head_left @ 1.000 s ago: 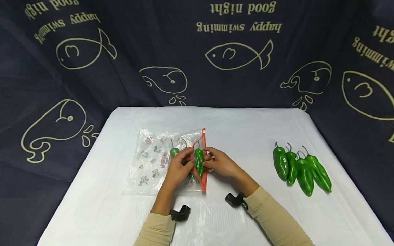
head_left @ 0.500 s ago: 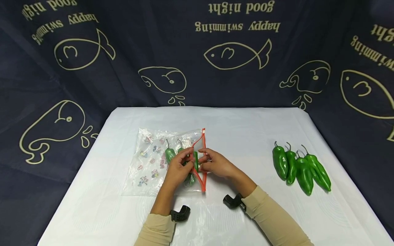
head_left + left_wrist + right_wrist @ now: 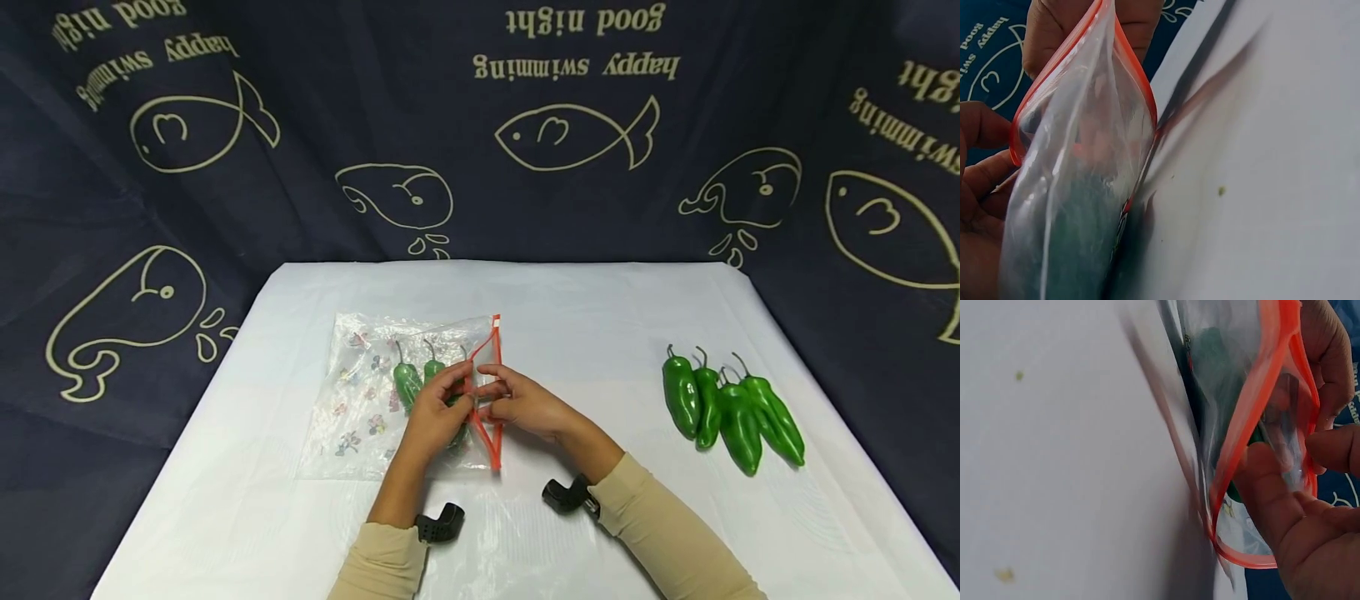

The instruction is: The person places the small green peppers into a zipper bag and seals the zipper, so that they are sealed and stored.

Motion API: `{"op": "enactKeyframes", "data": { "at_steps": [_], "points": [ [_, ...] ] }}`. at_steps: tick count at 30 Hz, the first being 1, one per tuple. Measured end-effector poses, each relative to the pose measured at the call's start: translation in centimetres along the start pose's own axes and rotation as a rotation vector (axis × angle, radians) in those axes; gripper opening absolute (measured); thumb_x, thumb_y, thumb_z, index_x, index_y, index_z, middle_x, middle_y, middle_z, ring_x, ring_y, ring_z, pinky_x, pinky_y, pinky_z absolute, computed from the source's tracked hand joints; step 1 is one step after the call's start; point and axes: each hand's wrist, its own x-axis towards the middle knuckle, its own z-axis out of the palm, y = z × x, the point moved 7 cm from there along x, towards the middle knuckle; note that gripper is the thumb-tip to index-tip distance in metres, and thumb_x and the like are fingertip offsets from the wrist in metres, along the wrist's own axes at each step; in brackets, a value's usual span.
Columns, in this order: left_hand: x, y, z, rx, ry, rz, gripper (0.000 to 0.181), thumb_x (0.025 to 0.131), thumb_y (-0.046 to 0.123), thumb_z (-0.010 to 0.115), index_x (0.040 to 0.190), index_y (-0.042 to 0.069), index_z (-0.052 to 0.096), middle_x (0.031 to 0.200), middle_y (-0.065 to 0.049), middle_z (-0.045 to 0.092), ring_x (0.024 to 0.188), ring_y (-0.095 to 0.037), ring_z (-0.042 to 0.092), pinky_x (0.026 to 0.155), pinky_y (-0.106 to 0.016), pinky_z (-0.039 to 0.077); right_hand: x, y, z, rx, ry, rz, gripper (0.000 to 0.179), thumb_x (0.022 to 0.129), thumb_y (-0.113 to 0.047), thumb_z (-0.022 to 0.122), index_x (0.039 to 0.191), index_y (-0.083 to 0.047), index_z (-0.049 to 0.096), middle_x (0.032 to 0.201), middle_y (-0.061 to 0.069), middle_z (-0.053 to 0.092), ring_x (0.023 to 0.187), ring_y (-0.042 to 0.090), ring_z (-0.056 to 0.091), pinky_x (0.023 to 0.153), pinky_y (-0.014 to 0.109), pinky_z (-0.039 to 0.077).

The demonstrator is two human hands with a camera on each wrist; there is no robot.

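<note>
A clear zip bag (image 3: pixel 352 417) with cartoon prints and a red-edged mouth (image 3: pixel 497 433) lies on the table, its mouth facing right. My left hand (image 3: pixel 438 408) pinches the upper red edge and holds the mouth apart. At the mouth is my right hand (image 3: pixel 528 404), its fingers reaching inside; the right wrist view shows the thumb (image 3: pixel 1263 472) against a green pepper (image 3: pixel 1235 490). Deeper in the bag lie two more green peppers, one (image 3: pixel 407 385) to the left and another (image 3: pixel 432 371) partly behind the left hand. That hand also covers most of the nearest pepper.
Several green peppers (image 3: pixel 741 429) lie side by side on the right of the white-covered table (image 3: pixel 585 325). Dark blue fabric (image 3: pixel 480 208) with fish and whale drawings rises behind the table. Each wrist wears a black camera mount (image 3: pixel 441 523).
The right hand has moved left into the bag's mouth, pushing a pepper inside. The peppers in the bag have shifted left. The left hand has kept its place on the edge.
</note>
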Motion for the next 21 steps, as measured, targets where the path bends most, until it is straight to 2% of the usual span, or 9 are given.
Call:
{"op": "enactKeyframes", "data": {
  "at_steps": [7,13,16,21],
  "points": [
    [0.1,-0.1,0.2,0.0,-0.004,-0.002,0.044,0.088,-0.012,0.058,0.132,-0.013,0.055,0.139,-0.028,0.051,0.111,-0.048,0.058,0.069,-0.016,0.052,-0.8,-0.4,-1.0,-0.073,-0.003,-0.002,0.073,0.088,0.006,0.051,0.155,0.0,0.022,0.142,0.028,0.044,0.126,0.04,0.051,0.089,0.035,0.052],
    [0.2,-0.3,0.3,-0.026,0.005,0.001,0.041,0.089,-0.012,0.059,0.13,-0.015,0.056,0.138,-0.03,0.05,0.109,-0.053,0.056,0.065,-0.014,0.051,-2.0,-1.4,-3.2,-0.229,0.057,-0.05,0.066,0.091,0.003,0.054,0.152,0.002,0.029,0.142,0.029,0.044,0.125,0.043,0.051,0.089,0.038,0.053],
    [0.6,-1.8,0.4,-0.03,0.008,0.005,0.043,0.088,-0.013,0.059,0.131,-0.014,0.055,0.138,-0.03,0.05,0.11,-0.052,0.056,0.064,-0.014,0.051,-3.0,-1.6,-4.9,-0.321,0.1,-0.055,0.061,0.093,0.0,0.056,0.15,0.002,0.033,0.141,0.027,0.047,0.124,0.04,0.053,0.091,0.038,0.053],
    [1.0,-3.9,0.3,-0.036,0.026,0.006,0.045,0.088,-0.014,0.059,0.133,-0.011,0.055,0.141,-0.023,0.051,0.11,-0.047,0.058,0.063,-0.015,0.051,-4.8,-2.1,-8.0,-0.414,0.182,-0.055,0.057,0.096,-0.005,0.059,0.149,0.0,0.038,0.14,0.024,0.05,0.123,0.037,0.054,0.095,0.04,0.05]
  ]
}}
